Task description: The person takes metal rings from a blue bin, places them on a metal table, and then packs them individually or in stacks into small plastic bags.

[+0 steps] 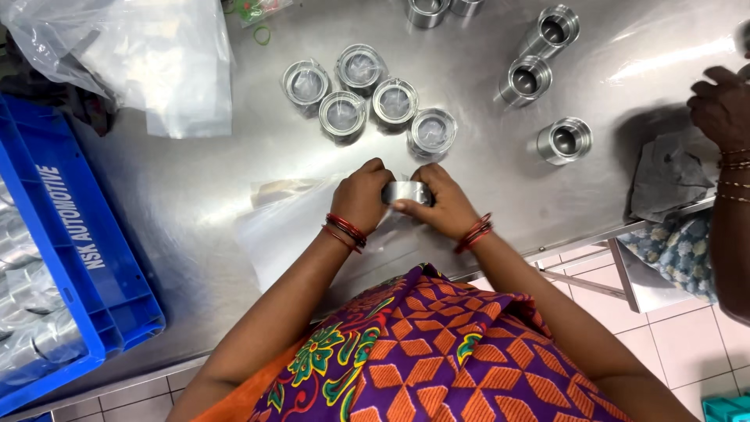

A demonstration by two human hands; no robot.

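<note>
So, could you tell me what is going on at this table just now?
A person holds a metal ring between the left hand and right hand, over a clear plastic bag on the steel table. Five bagged rings stand beyond; a co-worker's hand is at the right edge.

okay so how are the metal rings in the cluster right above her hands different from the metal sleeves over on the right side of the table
The cluster rings are each sealed in clear plastic, while the sleeves on the right are bare. The rings are short and all sit flat, open side up; the sleeves are taller, and two lie tilted on their sides. The rings are packed close together, the sleeves spread apart. Both are shiny, hollow steel parts resting on the steel table.
</note>
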